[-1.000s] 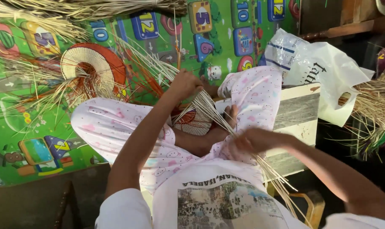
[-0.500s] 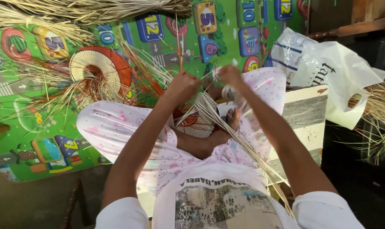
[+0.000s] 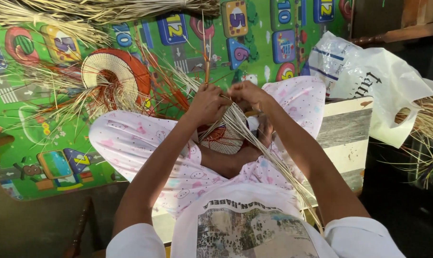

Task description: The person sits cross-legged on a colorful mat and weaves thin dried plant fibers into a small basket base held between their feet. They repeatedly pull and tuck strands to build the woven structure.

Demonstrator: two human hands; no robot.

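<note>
My left hand (image 3: 208, 103) and my right hand (image 3: 247, 92) meet above my lap, both pinching a bundle of pale straw strands (image 3: 262, 148) that trails back over my right thigh. Under the hands sits a small woven piece (image 3: 221, 139) in red and cream, resting between my crossed legs in pink patterned trousers (image 3: 130, 138). Thin orange-red strands (image 3: 206, 57) stick up from between the fingers.
A half-woven round fan (image 3: 112, 76) with loose straw lies on the green play mat (image 3: 44, 162) to the left. More straw bundles (image 3: 111, 12) lie along the top. A white plastic bag (image 3: 374, 81) and a wooden board (image 3: 343, 138) sit at right.
My right hand has come up from my right thigh along the straw and now meets my left hand above the woven piece. The view has shifted slightly.
</note>
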